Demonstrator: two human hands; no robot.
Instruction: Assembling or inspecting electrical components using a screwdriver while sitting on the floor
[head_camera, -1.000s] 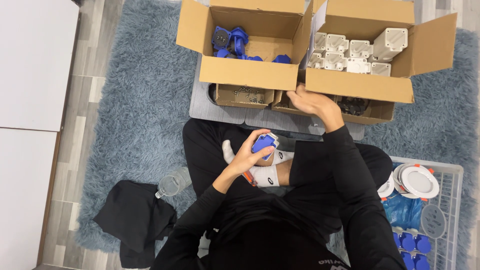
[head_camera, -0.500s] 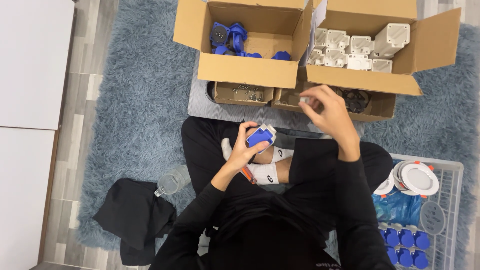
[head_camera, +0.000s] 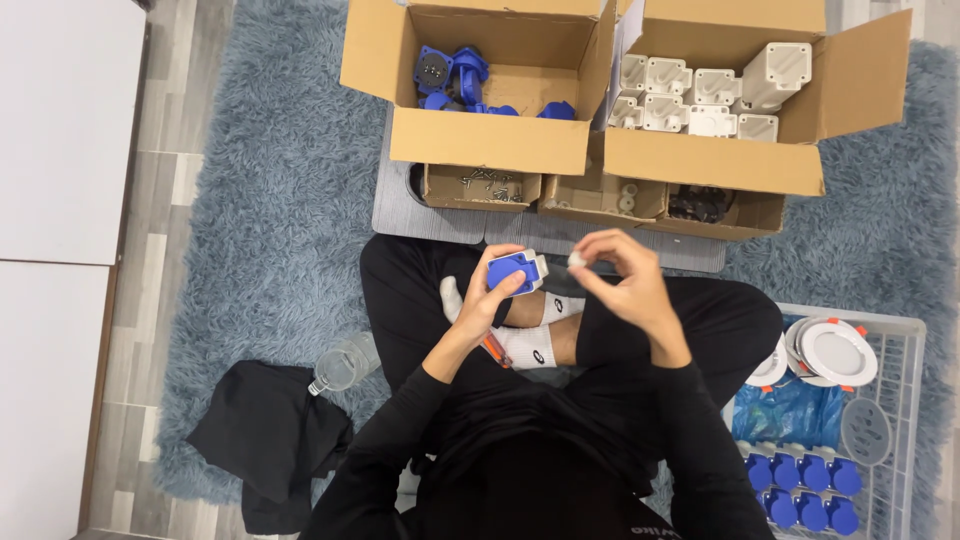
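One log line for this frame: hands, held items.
left hand: holds blue socket part | right hand: pinches small white piece | both over lap, apart

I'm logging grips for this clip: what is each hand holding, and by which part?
The left hand holds a blue socket part by its sides. The right hand pinches a small white piece at its fingertips.

The person is wearing a black long-sleeved top, its sleeves (head_camera: 400, 430) reaching down to both wrists, and black trousers (head_camera: 720, 320). On the feet they are wearing white socks (head_camera: 530, 345) carrying a small dark mark. The left hand (head_camera: 490, 300) and right hand (head_camera: 625, 285) are showing bare, without gloves.
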